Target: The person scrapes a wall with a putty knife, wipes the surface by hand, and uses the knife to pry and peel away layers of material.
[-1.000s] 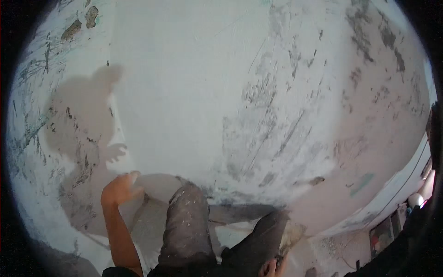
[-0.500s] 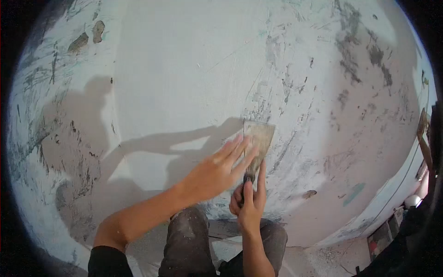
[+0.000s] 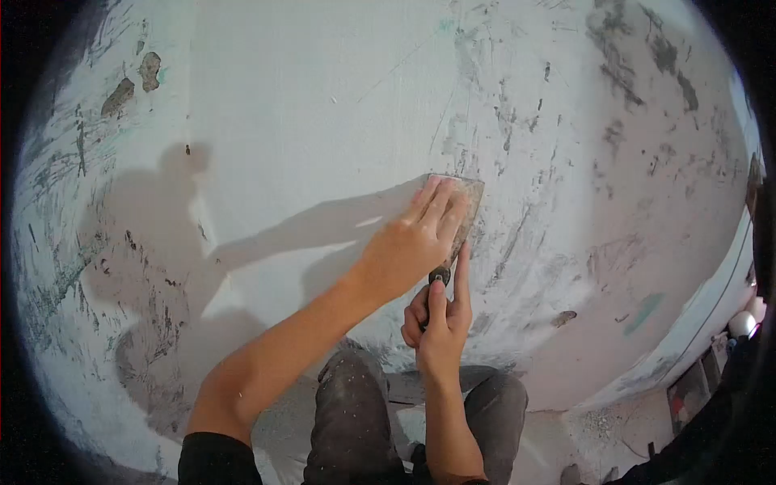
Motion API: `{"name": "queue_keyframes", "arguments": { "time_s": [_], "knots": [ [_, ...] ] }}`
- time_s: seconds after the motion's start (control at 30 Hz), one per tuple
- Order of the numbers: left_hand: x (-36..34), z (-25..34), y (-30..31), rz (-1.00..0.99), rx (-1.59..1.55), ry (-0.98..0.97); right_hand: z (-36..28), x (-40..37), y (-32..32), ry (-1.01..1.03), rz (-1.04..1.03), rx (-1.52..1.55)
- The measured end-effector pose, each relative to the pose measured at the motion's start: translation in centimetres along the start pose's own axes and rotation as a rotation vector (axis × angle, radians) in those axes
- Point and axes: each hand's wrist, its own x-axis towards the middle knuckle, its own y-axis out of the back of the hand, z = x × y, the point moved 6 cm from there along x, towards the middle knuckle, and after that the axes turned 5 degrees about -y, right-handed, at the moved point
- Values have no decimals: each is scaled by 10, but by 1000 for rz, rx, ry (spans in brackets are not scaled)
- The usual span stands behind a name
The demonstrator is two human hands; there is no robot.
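Item: broad, plaster-crusted metal putty knife (image 3: 471, 194), blade flat on white, scuffed plaster wall (image 3: 323, 121). Right hand (image 3: 436, 319) clenched round its handle, below blade. Left hand (image 3: 408, 246) unclenched, fingers pressing blade. Step, judged: scraping stroke. Next calls for even pressure.

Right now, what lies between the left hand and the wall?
The scraper blade: the left hand lies flat on it against the wall, the right hand holds its handle, as the head view shows.
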Motion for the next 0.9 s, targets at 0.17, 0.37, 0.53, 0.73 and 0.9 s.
{"name": "queue_keyframes", "arguments": {
  "time_s": [0.17,0.37,0.53,0.73,0.9],
  "knots": [
    [17,-8,6,24,87,33,-15,17,-9,46,2,-19],
    [17,-10,7,-44,100,12,-17,9,-16,80,0,16],
    [28,-16,12,10,95,39,-22,20,-19,99,-3,-17],
    [32,-24,9,-29,124,44,-29,29,-18,161,11,-110],
    [23,-19,14,6,101,-2,-21,27,-19,114,7,-24]
  ]
}}
